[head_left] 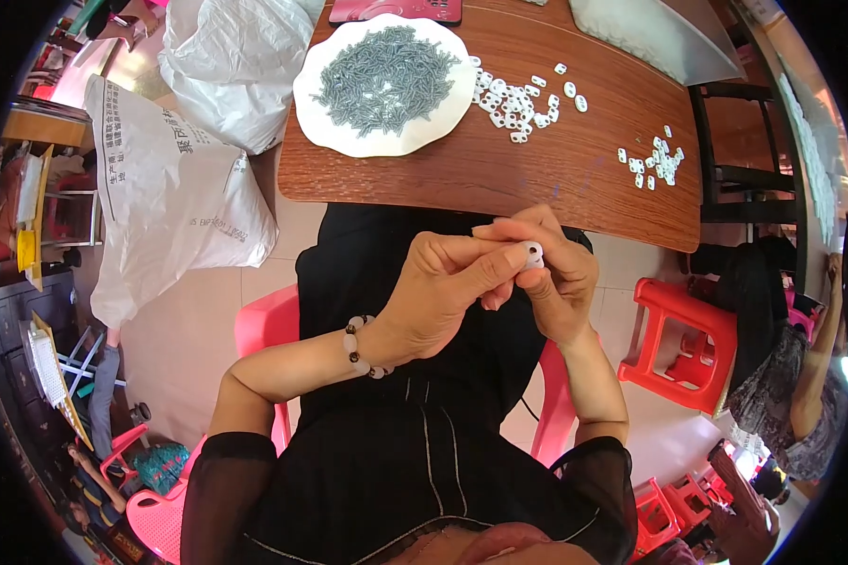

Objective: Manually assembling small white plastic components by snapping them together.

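Observation:
In front of my body, just off the table's near edge, my two hands meet around one small white plastic piece with dark holes (533,252). My left hand (438,292) pinches it between thumb and fingers; a beaded bracelet circles that wrist. Closed on the same piece from the other side is my right hand (565,278), its thumb below and fingers above. Whether a smaller part is in my fingers is hidden. On the table, similar white pieces lie in a larger cluster (513,105) and a smaller one (660,165). A scalloped white plate (311,108) carries a heap of small grey rod-like parts (386,80).
The brown wooden table (424,179) spans the top middle. White sacks (170,198) stand on the floor at left. A red plastic stool (683,344) is at right, near a seated person (787,405). Beneath me is a pink chair (266,325). A translucent bag or tray (650,38) sits at the far right tabletop.

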Demonstrator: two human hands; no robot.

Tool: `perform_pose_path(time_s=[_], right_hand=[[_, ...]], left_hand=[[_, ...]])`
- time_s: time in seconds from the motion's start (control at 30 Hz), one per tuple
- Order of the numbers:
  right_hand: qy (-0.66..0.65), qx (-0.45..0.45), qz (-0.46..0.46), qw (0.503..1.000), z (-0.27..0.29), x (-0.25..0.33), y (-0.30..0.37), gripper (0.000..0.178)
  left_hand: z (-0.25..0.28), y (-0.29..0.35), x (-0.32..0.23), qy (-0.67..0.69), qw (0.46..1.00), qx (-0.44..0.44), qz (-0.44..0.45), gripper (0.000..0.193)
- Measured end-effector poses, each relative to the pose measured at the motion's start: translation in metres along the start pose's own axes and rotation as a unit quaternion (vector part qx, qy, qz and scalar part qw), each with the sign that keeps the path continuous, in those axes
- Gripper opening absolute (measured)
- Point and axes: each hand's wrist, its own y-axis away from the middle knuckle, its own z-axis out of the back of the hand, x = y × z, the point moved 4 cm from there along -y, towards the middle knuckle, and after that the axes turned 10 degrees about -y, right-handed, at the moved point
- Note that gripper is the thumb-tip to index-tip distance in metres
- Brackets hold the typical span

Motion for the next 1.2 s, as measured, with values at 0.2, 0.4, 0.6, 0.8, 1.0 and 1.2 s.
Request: perform_pose_path(time_s=[0.2,0.4,0.6,0.8,1.0,1.2], right_hand=[[0.009,-0.023,0.013,1.0,0.0,-0.001,0.005,0.041],[0.038,-0.042,0.028,0.998,-0.001,0.001,0.009,0.038],[0.024,-0.073,0.025,0.997,0.0,-0.004,0.013,0.036],[0.001,-0.044,0.025,0.999,0.004,-0.014,0.005,0.037],[-0.139,0.01,-0.062,0.988,0.005,-0.027,0.0,0.047],[-0.111,0.034,-0.055,0.992,0.006,-0.025,-0.002,0.05]], left_hand=[[-0.005,0.003,0.005,0.02,1.0,0.005,0.006,0.017],[-0.009,0.006,0.008,0.051,0.999,0.005,0.018,0.018],[-0.008,0.005,0.011,0.083,0.996,0.006,0.015,0.023],[0.002,-0.004,0.009,0.004,0.999,0.013,0.033,0.022],[0.011,-0.014,0.006,-0.059,0.997,0.008,-0.055,0.024],[0.012,-0.013,0.005,-0.106,0.991,-0.009,-0.081,0.024]])
